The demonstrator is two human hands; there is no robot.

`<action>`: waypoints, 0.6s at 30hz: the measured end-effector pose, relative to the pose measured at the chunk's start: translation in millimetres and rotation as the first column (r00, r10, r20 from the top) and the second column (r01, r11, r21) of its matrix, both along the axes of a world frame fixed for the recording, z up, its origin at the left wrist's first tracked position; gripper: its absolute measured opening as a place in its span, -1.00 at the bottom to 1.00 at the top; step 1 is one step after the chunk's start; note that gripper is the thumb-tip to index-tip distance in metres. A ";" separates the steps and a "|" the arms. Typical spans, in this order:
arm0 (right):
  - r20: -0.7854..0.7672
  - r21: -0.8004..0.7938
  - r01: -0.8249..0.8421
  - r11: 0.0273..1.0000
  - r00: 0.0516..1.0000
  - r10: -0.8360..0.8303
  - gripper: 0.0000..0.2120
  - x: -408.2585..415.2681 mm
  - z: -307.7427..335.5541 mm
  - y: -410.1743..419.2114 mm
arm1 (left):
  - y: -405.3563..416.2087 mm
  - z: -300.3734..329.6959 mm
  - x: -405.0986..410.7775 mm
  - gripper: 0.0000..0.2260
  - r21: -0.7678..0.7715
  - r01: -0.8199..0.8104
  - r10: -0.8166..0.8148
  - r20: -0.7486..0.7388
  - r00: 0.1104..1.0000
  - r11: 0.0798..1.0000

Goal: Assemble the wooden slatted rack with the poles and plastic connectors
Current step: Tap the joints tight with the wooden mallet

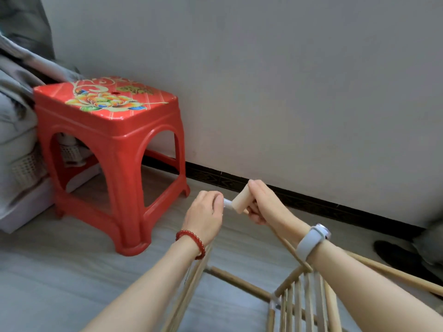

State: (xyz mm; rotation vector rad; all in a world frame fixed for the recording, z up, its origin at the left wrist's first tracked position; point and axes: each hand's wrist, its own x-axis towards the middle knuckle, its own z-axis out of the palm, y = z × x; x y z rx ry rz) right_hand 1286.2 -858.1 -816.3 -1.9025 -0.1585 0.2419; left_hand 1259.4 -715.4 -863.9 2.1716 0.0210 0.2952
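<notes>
Poles, slats and connectors make up a light, stiff kit; judged from its thin sections, the rack will flex at unfinished joints and should be steadied near a joint, not mid-span

Position: the rack stands on the floor at 6 o'clock of the view, below both forearms. Its slats run upright at 5 o'clock. The working joint is raised above it, near centre, at 12 o'clock from the slats

Left hand: fingers curled round the white connector, of which only a short stub shows between the hands. Smooth plastic, probably slippery; a full wrap close to the socket mouth is advised

Right hand: fingers curled round a pole that runs down toward 5 o'clock under the wrist, the thumb lying along a short thick wooden piece at its top. That piece touches the connector at 9 o'clock. How it joins the pole is hidden by the hand

Handling judgement:
- Wood is rigid and dry, giving good friction; grip near the end being inserted so the push stays in line
- A slanted push could bind or crack the connector
- The fit is probably tight; twisting while pressing should help

A red stool stands at 10 o'clock, well apart from the work
</notes>
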 end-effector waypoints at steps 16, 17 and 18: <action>-0.180 -0.218 -0.107 0.970 0.981 0.068 -0.61 -119.7 10.6 -32.8 | -25.2 15.2 -90.7 -0.66 -0.418 0.171 -0.260 -0.166 0.951 0.892; -0.157 -0.299 -0.096 0.949 0.986 0.050 -0.66 -125.9 10.1 -36.2 | -25.3 16.4 -92.7 -0.64 -0.434 0.132 -0.230 -0.182 0.956 0.891; -0.099 -0.413 -0.082 0.907 0.994 0.045 -0.75 -130.3 9.6 -39.3 | -25.1 17.5 -92.4 -0.65 -0.460 0.098 -0.214 -0.206 0.955 0.882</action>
